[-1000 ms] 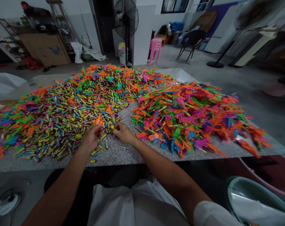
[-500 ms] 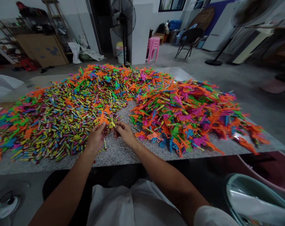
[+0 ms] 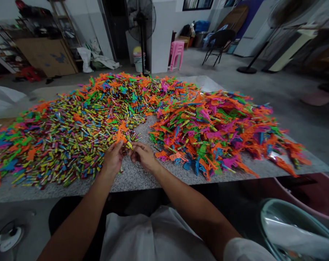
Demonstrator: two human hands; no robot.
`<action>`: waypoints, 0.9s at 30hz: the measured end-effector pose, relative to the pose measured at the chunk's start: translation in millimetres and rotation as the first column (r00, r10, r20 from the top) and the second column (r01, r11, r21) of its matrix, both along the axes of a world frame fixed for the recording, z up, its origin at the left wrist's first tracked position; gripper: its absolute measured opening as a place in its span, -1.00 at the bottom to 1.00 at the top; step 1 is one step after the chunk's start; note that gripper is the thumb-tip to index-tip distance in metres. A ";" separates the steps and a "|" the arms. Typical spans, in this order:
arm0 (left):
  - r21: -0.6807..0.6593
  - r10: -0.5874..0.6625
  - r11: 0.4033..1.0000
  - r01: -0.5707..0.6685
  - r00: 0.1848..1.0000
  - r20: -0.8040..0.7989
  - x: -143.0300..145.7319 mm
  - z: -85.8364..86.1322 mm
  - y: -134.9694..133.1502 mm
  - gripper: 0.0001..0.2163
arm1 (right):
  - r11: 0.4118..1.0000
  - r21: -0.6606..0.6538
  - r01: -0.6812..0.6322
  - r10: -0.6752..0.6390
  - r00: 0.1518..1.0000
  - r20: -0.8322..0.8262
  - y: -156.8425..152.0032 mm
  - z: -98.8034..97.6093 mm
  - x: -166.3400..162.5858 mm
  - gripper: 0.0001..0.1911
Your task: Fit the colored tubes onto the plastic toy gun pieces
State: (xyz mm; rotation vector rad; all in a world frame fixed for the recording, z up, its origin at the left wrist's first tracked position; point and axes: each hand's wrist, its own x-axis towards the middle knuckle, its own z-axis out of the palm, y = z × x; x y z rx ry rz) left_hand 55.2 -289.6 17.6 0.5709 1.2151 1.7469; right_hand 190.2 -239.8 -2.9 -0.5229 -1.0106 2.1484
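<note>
My left hand (image 3: 113, 159) pinches a small orange plastic toy gun (image 3: 120, 136) just above the granite table (image 3: 137, 177). My right hand (image 3: 142, 156) is closed right beside it, its fingertips on a small yellow-tipped tube (image 3: 129, 145) that meets the orange piece. A wide heap of small coloured tubes (image 3: 69, 134) spreads to the left of my hands. A heap of plastic toy guns (image 3: 216, 130) in orange, pink, green and blue lies to the right.
A pink basin (image 3: 316, 203) and a pale green basin (image 3: 295, 232) sit low at the right. Beyond the table stand a fan (image 3: 141, 21), a pink stool (image 3: 176, 54), a black chair (image 3: 220, 43) and shelves (image 3: 36, 40).
Both hands have drawn together and lifted slightly from the table edge. The orange piece in my left hand now meets the tube in my right hand.
</note>
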 end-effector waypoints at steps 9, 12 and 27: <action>-0.005 0.092 0.996 -0.093 0.993 -0.069 8.2 -9.3 0.4 -0.64 | 0.998 0.070 -0.001 -0.002 0.999 0.042 -7.7 2.6 2.4 -0.64; 0.002 0.128 0.992 -0.128 0.987 -0.102 12.1 -15.3 1.4 -0.65 | 0.987 0.152 -0.053 0.038 0.994 0.106 -6.9 8.6 7.3 -0.70; -0.289 -0.115 0.957 -0.027 0.880 -0.461 -42.2 -35.7 43.2 -0.52 | 0.891 0.172 0.421 -0.453 0.853 0.260 73.8 24.7 56.4 -0.76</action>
